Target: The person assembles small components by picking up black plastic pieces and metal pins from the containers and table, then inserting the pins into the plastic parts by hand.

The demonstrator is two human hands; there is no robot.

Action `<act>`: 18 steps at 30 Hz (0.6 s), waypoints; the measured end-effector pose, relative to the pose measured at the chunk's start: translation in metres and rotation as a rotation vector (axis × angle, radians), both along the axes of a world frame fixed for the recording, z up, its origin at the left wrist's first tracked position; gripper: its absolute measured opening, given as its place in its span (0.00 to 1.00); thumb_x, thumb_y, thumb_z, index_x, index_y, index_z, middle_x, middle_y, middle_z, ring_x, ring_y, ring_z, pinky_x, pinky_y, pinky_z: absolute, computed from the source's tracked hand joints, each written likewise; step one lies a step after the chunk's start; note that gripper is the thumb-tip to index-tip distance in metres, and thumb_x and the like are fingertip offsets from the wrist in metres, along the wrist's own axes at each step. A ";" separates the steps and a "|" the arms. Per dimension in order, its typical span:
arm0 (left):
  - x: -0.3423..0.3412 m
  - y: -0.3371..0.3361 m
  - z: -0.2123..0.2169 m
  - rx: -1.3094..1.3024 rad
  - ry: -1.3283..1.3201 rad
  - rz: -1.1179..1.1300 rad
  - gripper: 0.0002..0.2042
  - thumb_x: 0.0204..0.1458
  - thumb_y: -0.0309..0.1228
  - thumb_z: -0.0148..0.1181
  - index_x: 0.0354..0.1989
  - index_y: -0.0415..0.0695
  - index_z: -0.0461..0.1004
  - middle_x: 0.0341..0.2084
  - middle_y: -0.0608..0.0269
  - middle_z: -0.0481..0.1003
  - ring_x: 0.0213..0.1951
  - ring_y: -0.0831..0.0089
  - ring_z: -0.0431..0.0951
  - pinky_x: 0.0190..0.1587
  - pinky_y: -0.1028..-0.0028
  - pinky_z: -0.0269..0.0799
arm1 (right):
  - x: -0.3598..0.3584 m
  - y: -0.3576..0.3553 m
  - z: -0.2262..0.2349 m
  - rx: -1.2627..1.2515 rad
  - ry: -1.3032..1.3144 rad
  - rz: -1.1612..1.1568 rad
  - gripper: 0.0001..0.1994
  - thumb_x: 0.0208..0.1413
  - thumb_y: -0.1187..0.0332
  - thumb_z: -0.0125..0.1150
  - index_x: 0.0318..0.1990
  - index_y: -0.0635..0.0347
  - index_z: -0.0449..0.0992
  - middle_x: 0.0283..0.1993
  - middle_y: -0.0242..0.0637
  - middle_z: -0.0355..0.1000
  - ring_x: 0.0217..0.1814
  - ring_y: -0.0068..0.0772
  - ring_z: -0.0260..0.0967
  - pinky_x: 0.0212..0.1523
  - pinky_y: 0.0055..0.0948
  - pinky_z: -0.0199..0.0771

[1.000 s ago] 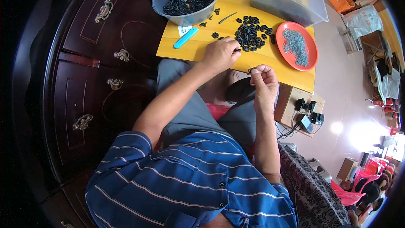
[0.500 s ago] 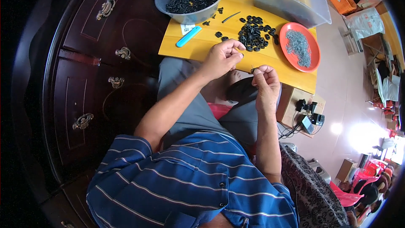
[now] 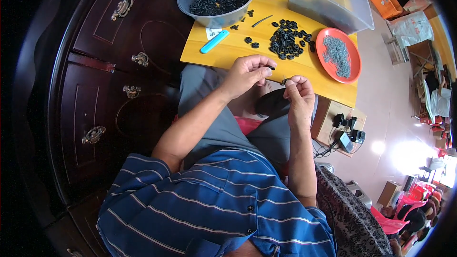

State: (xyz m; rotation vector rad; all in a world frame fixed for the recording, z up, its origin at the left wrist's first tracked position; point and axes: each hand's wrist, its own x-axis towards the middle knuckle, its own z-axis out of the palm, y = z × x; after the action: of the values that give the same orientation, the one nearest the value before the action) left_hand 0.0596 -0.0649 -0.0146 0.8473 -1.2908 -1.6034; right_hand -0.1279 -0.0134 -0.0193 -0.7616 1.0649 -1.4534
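Head view, the only one to hand. A black piece [image 3: 271, 67] is pinched in the left hand [image 3: 247, 74] between thumb and forefinger, the gap being just the piece's own thickness; the other fingers are loosely curled. In the right hand [image 3: 301, 94] thumb and forefinger are brought together on a small dark part [image 3: 284, 81], from which a thin pin [image 3: 283, 76] seems to rise. What the dark part is cannot be told, being half covered by the fingertips.

Change noted: a second ago the left hand was placed over the table [image 3: 204, 58] at the near side of the heap of black pieces [image 3: 285, 43]; it has since been drawn back past the table's near edge, and the piece is now shown clear of the heap. The right hand has hardly been shifted. As judged, picking-up is done and the two held parts have been brought close, though they are not touching.

Two loose pieces [image 3: 252, 43], partly masked by the left hand earlier, are now fully uncovered, left of the heap. The red plate [image 3: 356, 59] of metal bits [image 3: 337, 56] is seen to its right.
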 end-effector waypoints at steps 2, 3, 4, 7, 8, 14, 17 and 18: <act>0.002 0.001 0.000 -0.031 -0.054 0.016 0.08 0.63 0.28 0.58 0.47 0.39 0.77 0.31 0.70 0.77 0.28 0.85 0.74 0.33 0.82 0.73 | 0.000 0.000 -0.001 0.000 -0.001 0.002 0.05 0.60 0.77 0.63 0.41 0.60 0.73 0.30 0.25 0.71 0.28 0.14 0.63 0.31 0.15 0.64; 0.002 0.001 0.001 -0.032 -0.055 0.016 0.08 0.63 0.28 0.58 0.47 0.39 0.77 0.31 0.70 0.77 0.28 0.85 0.74 0.33 0.82 0.73 | -0.001 0.000 -0.002 0.000 0.004 0.019 0.05 0.60 0.77 0.63 0.41 0.60 0.73 0.30 0.25 0.71 0.28 0.14 0.63 0.31 0.15 0.64; 0.003 0.001 0.002 -0.025 -0.067 0.024 0.08 0.63 0.28 0.58 0.46 0.39 0.77 0.31 0.70 0.77 0.28 0.85 0.75 0.33 0.82 0.74 | -0.001 0.000 -0.002 -0.001 0.008 0.037 0.05 0.60 0.77 0.63 0.41 0.60 0.73 0.30 0.25 0.70 0.28 0.14 0.63 0.31 0.15 0.64; 0.003 0.000 0.001 -0.013 -0.066 0.029 0.08 0.63 0.28 0.57 0.46 0.39 0.77 0.31 0.70 0.77 0.30 0.85 0.76 0.34 0.82 0.74 | 0.001 0.001 0.000 -0.014 0.028 0.077 0.04 0.61 0.76 0.62 0.40 0.60 0.73 0.31 0.25 0.69 0.28 0.16 0.62 0.31 0.17 0.64; 0.003 0.001 0.001 -0.008 -0.052 0.024 0.07 0.63 0.28 0.57 0.46 0.39 0.77 0.31 0.69 0.77 0.30 0.85 0.76 0.35 0.82 0.74 | 0.001 0.001 0.001 -0.014 0.028 0.077 0.04 0.61 0.76 0.62 0.40 0.60 0.73 0.31 0.25 0.69 0.28 0.16 0.62 0.31 0.17 0.64; 0.001 0.002 0.004 -0.057 -0.034 0.034 0.08 0.63 0.24 0.55 0.48 0.37 0.75 0.31 0.67 0.77 0.28 0.84 0.76 0.33 0.82 0.75 | 0.003 0.002 0.003 0.031 0.035 0.072 0.04 0.61 0.76 0.62 0.40 0.61 0.73 0.30 0.25 0.68 0.28 0.16 0.61 0.31 0.17 0.63; 0.002 0.001 0.001 -0.052 -0.063 -0.005 0.09 0.62 0.22 0.56 0.49 0.37 0.74 0.32 0.67 0.76 0.29 0.85 0.75 0.33 0.82 0.74 | 0.003 0.003 0.003 0.034 0.035 0.084 0.04 0.61 0.76 0.62 0.41 0.61 0.73 0.30 0.24 0.68 0.28 0.16 0.61 0.31 0.17 0.62; 0.002 0.001 0.000 -0.051 -0.063 -0.005 0.09 0.62 0.22 0.56 0.49 0.37 0.74 0.32 0.67 0.76 0.29 0.85 0.75 0.33 0.82 0.74 | 0.004 0.003 0.004 0.036 0.035 0.087 0.04 0.61 0.76 0.62 0.41 0.61 0.73 0.30 0.24 0.68 0.28 0.16 0.61 0.31 0.17 0.62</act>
State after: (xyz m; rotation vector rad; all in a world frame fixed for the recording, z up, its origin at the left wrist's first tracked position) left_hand 0.0619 -0.0640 -0.0144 0.8695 -1.3736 -1.5523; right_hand -0.1241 -0.0107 -0.0153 -0.8003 1.0693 -1.3483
